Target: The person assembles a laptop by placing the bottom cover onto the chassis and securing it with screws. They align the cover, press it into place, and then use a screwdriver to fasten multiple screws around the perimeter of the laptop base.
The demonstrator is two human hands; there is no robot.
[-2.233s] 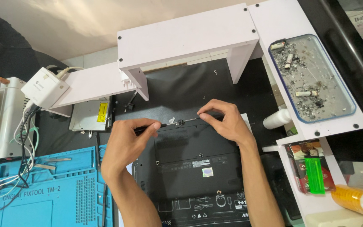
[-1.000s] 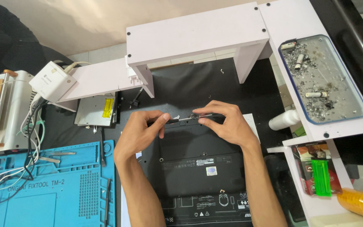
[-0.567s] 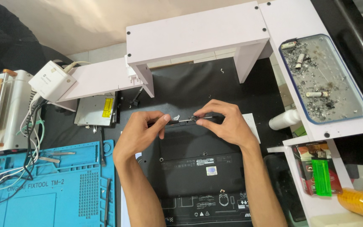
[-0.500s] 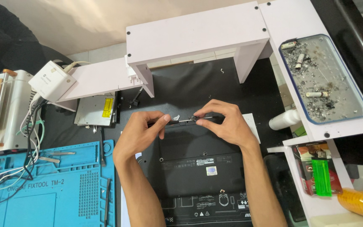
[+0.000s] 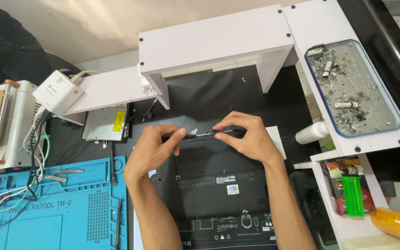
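A dark workbench [image 5: 209, 99] lies under a white shelf unit [image 5: 214, 39], with a blue repair mat [image 5: 47, 208] at the left; a black laptop [image 5: 214, 185] rests bottom-up in the middle, its long axis running left to right; along its far edge lies a thin dark strip [image 5: 207, 134], also left-right; the left hand [image 5: 151, 150] pinches the strip's left end, the right hand [image 5: 248, 136] pinches its right end, both equally near

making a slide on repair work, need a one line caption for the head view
Both hands, left hand and right hand, pinch a thin dark strip at the rear edge of an upturned black laptop beside a blue work mat.
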